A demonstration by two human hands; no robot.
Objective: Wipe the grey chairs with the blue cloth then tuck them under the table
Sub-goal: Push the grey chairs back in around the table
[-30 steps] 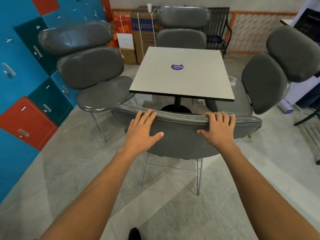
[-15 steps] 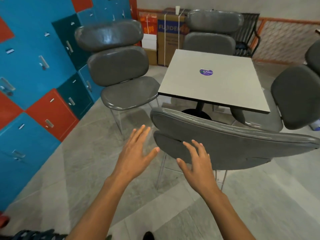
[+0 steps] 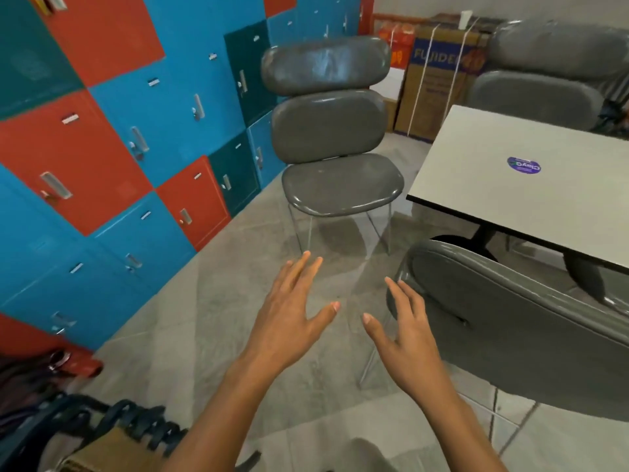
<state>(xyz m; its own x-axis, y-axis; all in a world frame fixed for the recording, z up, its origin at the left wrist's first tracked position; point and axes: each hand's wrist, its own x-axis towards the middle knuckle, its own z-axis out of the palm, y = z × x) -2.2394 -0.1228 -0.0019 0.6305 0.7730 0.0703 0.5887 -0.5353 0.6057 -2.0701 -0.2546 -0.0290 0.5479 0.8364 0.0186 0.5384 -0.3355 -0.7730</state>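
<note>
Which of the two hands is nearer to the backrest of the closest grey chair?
The right hand: its fingertips almost reach the backrest. The left hand hovers over the floor, further left.

A wall of lockers (image 3: 112,137) in blue, red and dark teal fills the left side, each door with a small metal handle and label plate. The floor (image 3: 211,301) is grey stone-look tile with faint seams. At the far wall stand cardboard boxes (image 3: 439,76) bound with white strapping, one printed in blue letters, next to an orange box (image 3: 396,46). The wall above them is plain pale grey. A dark woven item (image 3: 129,424) lies blurred at the lower left.
</note>
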